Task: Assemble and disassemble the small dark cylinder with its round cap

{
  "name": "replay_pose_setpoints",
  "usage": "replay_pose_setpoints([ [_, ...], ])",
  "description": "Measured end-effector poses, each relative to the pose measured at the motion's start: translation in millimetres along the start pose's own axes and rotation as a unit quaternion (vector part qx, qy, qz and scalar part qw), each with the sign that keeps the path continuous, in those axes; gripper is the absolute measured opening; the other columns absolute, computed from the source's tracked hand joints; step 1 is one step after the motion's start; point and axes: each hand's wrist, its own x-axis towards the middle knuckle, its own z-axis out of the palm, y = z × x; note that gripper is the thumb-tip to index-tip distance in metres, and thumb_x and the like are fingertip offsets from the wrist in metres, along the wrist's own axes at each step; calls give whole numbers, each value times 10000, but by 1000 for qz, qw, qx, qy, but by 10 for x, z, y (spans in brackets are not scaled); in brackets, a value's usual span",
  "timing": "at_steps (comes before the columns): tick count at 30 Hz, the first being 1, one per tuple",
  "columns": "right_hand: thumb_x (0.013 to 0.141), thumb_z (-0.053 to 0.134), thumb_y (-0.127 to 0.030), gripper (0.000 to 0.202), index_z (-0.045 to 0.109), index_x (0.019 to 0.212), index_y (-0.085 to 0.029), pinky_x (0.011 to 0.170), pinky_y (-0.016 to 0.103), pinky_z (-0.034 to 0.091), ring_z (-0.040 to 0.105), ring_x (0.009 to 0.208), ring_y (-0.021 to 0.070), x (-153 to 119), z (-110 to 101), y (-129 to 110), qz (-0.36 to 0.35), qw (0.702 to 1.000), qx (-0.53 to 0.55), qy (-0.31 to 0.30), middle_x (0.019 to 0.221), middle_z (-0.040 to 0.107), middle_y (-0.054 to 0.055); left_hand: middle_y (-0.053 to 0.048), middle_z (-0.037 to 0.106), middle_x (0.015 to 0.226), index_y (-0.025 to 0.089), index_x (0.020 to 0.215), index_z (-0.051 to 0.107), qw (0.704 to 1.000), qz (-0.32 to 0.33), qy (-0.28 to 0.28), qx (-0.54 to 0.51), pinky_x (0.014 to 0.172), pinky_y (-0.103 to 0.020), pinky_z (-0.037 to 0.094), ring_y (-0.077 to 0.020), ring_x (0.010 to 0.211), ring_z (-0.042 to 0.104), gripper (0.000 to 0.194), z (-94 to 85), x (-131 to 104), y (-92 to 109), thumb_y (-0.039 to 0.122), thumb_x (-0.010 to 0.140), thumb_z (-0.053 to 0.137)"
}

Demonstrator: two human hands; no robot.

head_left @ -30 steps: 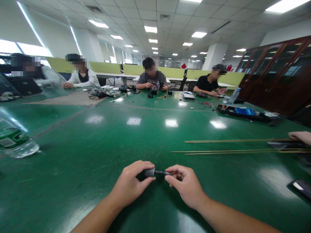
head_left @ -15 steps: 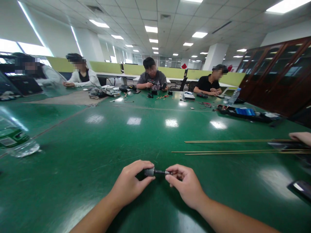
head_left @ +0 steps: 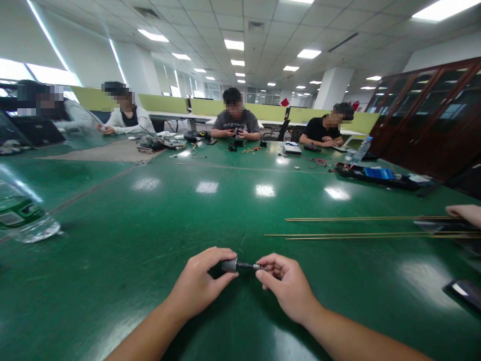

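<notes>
Between thumb and fingers, my left hand (head_left: 197,283) grips the thick end of a short dark cylinder with a thin shaft (head_left: 230,265). The shaft points right, lying roughly level just above the green tabletop (head_left: 158,230). At its far end, a small silvery tip is pinched by the thumb and fingers of my right hand (head_left: 291,283). The fingertips hide part of that tip, and the exact kind of tool or part cannot be made out.
Long thin brass-coloured rods (head_left: 338,235) lie at right, near another person's hand (head_left: 466,213). A black glossy object (head_left: 466,293) sits at the right edge, a water bottle (head_left: 28,220) at left. Several people sit across the table among electronics and a black tray (head_left: 370,175).
My left hand and the dark cylinder have shifted very slightly left and up; my right hand stays in place. Across the table, the middle person's hands have come together around a dark object.
</notes>
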Motion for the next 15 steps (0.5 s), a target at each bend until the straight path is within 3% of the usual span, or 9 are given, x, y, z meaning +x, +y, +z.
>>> replay_pose_setpoints([
  [15, 838, 718, -296, 169, 683, 918, -152, 606, 262, 450, 600, 629, 147, -7, 4, -52, 1, 1000, 3, 0, 702, 626, 5, -59, 722, 1085, 258, 1128, 674, 1000, 6, 14, 8, 928, -364, 566, -219, 1023, 686, 325, -17, -5, -37, 238, 812, 750],
])
